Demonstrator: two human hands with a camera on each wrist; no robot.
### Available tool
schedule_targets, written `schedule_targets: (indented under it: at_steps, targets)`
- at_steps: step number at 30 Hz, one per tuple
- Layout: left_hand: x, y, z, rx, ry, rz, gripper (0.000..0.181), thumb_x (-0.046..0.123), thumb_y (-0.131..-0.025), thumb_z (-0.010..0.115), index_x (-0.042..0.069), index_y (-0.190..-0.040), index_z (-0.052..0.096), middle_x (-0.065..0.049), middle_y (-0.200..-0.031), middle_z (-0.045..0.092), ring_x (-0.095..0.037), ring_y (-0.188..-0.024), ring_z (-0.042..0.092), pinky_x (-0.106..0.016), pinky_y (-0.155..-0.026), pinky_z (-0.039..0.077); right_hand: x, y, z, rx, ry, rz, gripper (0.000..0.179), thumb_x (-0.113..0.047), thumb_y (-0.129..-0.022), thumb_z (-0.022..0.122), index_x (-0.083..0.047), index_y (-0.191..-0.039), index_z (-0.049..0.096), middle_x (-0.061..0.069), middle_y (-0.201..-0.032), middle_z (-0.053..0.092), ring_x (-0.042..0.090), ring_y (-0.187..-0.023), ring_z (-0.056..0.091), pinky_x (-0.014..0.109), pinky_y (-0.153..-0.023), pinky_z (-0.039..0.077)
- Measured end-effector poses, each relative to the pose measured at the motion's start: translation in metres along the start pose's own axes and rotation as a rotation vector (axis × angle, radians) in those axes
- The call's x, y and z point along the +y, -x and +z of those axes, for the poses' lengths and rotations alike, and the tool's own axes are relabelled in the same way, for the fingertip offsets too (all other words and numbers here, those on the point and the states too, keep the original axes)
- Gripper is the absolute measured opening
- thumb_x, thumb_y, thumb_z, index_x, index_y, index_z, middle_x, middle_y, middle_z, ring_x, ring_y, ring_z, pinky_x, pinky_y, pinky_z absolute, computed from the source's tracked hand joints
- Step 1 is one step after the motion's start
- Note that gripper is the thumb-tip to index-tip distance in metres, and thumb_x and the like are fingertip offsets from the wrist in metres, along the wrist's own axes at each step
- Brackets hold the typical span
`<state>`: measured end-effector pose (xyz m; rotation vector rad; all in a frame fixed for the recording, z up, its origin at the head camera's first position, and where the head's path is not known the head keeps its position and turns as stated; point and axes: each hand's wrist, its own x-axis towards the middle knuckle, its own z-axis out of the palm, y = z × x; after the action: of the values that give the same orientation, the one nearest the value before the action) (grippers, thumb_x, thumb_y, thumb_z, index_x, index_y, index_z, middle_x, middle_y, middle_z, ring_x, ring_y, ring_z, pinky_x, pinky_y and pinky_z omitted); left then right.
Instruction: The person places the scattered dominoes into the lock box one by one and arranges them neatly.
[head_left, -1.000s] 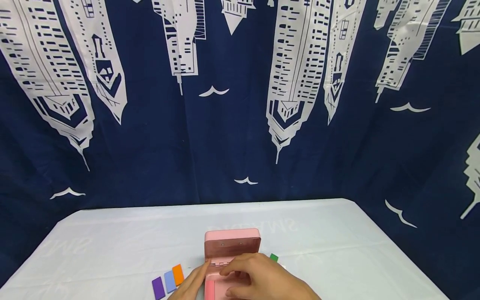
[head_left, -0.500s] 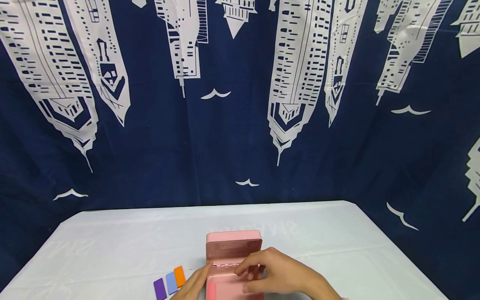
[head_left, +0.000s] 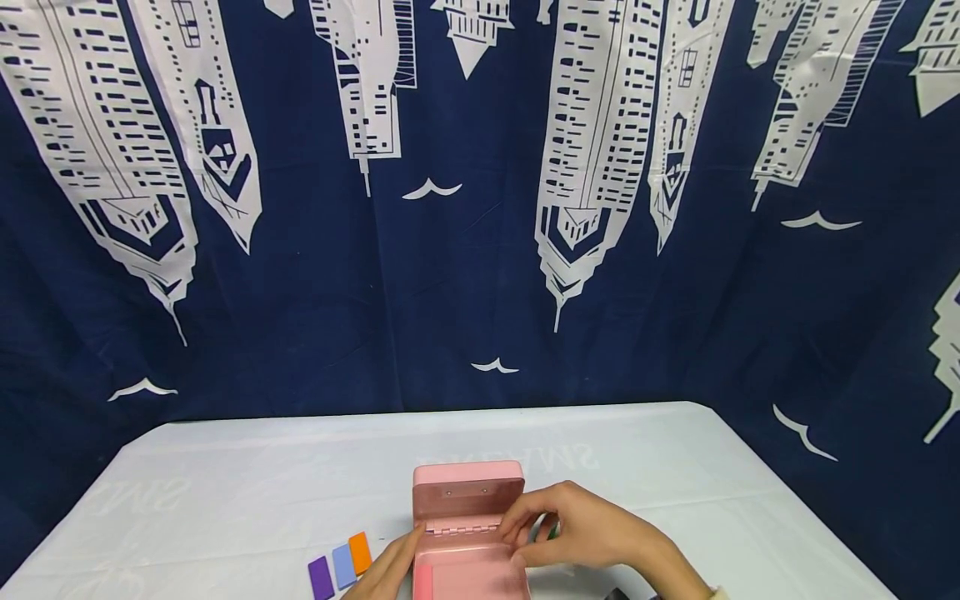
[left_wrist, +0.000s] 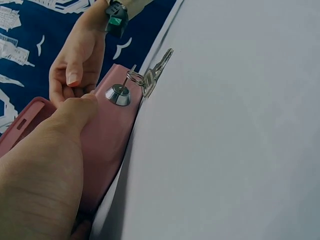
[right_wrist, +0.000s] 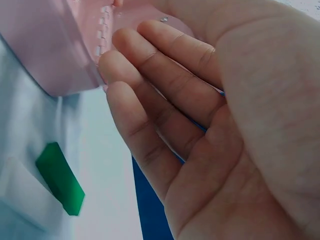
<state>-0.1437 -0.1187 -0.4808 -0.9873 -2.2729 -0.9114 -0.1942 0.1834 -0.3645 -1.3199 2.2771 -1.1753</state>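
Observation:
A pink metal box (head_left: 480, 575) stands with its hinged lid (head_left: 468, 487) raised. A brighter pink strip (head_left: 423, 582) lies inside along its left wall. My left hand (head_left: 384, 571) holds the box's left side, its fingers along the outside; the left wrist view shows the thumb over the front rim, near a round lock (left_wrist: 118, 94) with keys (left_wrist: 151, 80) hanging from it. My right hand (head_left: 573, 525) is at the right rim, fingers loosely bent, with nothing visible in the palm. Behind its fingers, a green block (right_wrist: 61, 180) lies on the table beside the box.
Left of the box, purple (head_left: 320, 577), light blue (head_left: 343, 567) and orange (head_left: 360, 552) flat blocks lie in a row. A white piece (right_wrist: 27, 195) lies by the green block. A dark object (head_left: 617, 594) shows at the bottom edge. A navy curtain (head_left: 450, 292) hangs behind the white-covered table (head_left: 675, 467).
My right hand has moved from over the box's interior rightward to its right rim. My left hand stays on the left side. A dark object has come into view at the bottom right.

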Motion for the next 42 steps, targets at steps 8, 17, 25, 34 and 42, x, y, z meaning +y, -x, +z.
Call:
schedule_targets:
  at_steps: [8, 17, 25, 34, 42]
  targets:
    - [0.002, 0.000, 0.001, -0.001, 0.010, -0.002, 0.094, 0.044, -0.081, 0.077, -0.001, -0.150, 0.031, -0.020, -0.134, 0.051, -0.027, -0.115, 0.058, -0.039, -0.083, 0.055, 0.009, 0.007, -0.010, 0.032, 0.054, 0.040, 0.023, -0.026, -0.087, 0.076, -0.016, -0.107, 0.071, -0.001, -0.100, 0.070, 0.008, -0.082, 0.065, 0.027, -0.074, 0.055]
    - [0.003, 0.000, 0.002, 0.015, -0.014, 0.005, 0.094, 0.045, -0.081, 0.077, 0.000, -0.150, 0.032, -0.018, -0.134, 0.052, -0.026, -0.113, 0.059, -0.038, -0.081, 0.056, 0.021, 0.014, -0.020, 0.088, 0.110, 0.092, 0.025, -0.029, -0.087, 0.075, -0.015, -0.107, 0.070, 0.001, -0.099, 0.070, 0.014, -0.088, 0.065, 0.028, -0.075, 0.055]
    - [0.003, 0.000, 0.001, 0.002, -0.005, -0.006, 0.093, 0.044, -0.081, 0.076, -0.001, -0.149, 0.032, -0.019, -0.134, 0.052, -0.026, -0.113, 0.059, -0.039, -0.082, 0.056, 0.035, 0.021, -0.026, 0.148, 0.267, 0.200, 0.037, -0.037, -0.083, 0.078, -0.016, -0.111, 0.067, -0.005, -0.105, 0.067, 0.016, -0.097, 0.061, 0.031, -0.081, 0.052]
    - [0.001, 0.000, 0.000, -0.007, -0.012, -0.013, 0.091, 0.047, -0.083, 0.073, 0.000, -0.150, 0.033, -0.018, -0.136, 0.051, -0.025, -0.117, 0.057, -0.037, -0.084, 0.055, 0.049, 0.028, -0.031, 0.158, 0.285, 0.288, 0.043, -0.040, -0.077, 0.082, -0.017, -0.110, 0.064, -0.008, -0.104, 0.062, 0.015, -0.096, 0.056, 0.032, -0.082, 0.050]
    - [0.001, 0.000, 0.000, -0.015, 0.000, -0.004, 0.092, 0.045, -0.083, 0.074, 0.001, -0.151, 0.031, -0.019, -0.135, 0.051, -0.025, -0.116, 0.057, -0.038, -0.083, 0.055, 0.061, 0.033, -0.031, 0.169, 0.270, 0.279, 0.043, -0.041, -0.076, 0.082, -0.018, -0.107, 0.064, -0.008, -0.102, 0.061, 0.014, -0.093, 0.055, 0.028, -0.081, 0.050]
